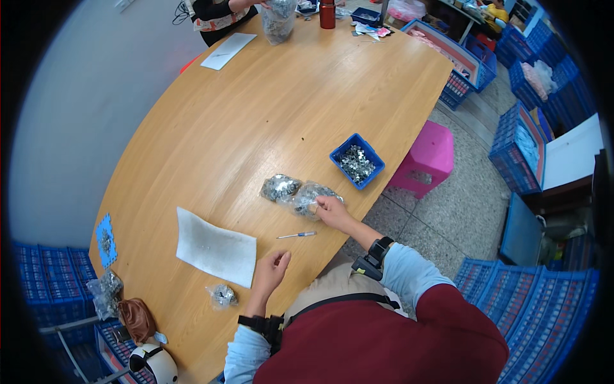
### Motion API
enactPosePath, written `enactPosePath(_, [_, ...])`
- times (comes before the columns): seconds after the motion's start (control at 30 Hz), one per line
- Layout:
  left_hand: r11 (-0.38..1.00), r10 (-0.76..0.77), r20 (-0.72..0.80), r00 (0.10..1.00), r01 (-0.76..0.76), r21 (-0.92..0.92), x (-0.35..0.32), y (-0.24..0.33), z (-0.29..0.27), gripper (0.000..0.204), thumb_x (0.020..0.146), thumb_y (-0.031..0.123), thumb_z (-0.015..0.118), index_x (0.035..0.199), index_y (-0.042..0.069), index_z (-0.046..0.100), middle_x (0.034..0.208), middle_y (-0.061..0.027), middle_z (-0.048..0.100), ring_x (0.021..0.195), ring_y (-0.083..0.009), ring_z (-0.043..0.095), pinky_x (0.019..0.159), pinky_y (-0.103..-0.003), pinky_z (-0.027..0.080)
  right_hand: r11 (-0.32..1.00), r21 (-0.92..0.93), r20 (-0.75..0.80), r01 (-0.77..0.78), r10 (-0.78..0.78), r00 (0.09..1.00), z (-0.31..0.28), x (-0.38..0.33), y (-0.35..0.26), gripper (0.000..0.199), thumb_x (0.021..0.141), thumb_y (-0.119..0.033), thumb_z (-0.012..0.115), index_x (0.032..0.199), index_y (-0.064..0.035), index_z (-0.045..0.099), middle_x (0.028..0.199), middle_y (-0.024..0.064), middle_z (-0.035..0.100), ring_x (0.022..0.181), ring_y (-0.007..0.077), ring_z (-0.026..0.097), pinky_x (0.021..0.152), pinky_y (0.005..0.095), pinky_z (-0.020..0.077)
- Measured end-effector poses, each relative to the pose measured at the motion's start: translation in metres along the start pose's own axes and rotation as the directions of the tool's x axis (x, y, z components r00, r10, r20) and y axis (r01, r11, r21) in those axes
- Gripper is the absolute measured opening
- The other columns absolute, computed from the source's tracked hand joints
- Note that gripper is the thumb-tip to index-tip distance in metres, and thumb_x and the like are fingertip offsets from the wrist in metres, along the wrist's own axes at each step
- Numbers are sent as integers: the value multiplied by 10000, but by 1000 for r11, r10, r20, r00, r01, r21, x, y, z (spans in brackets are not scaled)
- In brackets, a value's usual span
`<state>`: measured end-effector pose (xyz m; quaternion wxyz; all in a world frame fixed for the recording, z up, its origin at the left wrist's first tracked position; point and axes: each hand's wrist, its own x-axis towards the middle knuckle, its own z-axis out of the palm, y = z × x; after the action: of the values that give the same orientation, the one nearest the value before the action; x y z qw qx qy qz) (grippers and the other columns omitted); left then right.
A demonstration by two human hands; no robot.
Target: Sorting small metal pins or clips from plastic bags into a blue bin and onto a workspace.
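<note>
My right hand pinches the near side of a clear plastic bag of small shiny metal parts. Against that bag's left side lies a second clear bag with similar parts. My left hand rests by the table's near edge, fingers curled, with nothing visible in it. Just left of it is a white foam sheet, slightly curved. A thin screwdriver-like tool with a light handle lies between my hands. Beyond my right hand stands a blue bin holding many small metal parts.
A small bag of parts lies below the foam sheet. At the table's left edge are a blue mat, a brown pouch and a white helmet. A pink stool stands right. Across the table, another person handles a bag.
</note>
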<state>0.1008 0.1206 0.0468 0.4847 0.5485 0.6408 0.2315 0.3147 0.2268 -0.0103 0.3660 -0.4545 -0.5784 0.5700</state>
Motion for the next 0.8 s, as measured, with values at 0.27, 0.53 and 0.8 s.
enactPosePath(0.27, [982, -185, 46, 982, 184, 30, 73, 29, 29, 459, 787, 417, 544, 762, -35, 614, 630, -75, 589, 569, -125, 565, 513, -230, 448, 907, 305, 107, -289, 269, 957, -15, -9, -44, 189, 838, -214, 499, 762, -61, 579, 567, -67, 444, 495, 15, 369, 426, 197, 280])
enactPosePath(0.53, [946, -201, -78, 977, 214, 244, 101, 48, 39, 435, 701, 429, 497, 571, 31, 619, 512, -120, 562, 505, -253, 569, 516, -349, 441, 964, 120, -19, -237, 241, 970, -15, -30, -42, 186, 800, -149, 525, 701, -9, 597, 577, -80, 447, 526, 9, 372, 460, 191, 292])
enactPosePath(0.8, [979, -90, -105, 990, 107, 173, 97, 52, 51, 357, 703, 329, 469, 623, 10, 609, 574, -170, 566, 546, -308, 565, 539, -386, 441, 980, -181, -254, -79, 31, 967, -33, -29, -51, 218, 723, -154, 533, 581, 12, 522, 435, 8, 385, 431, 53, 368, 400, 258, 290])
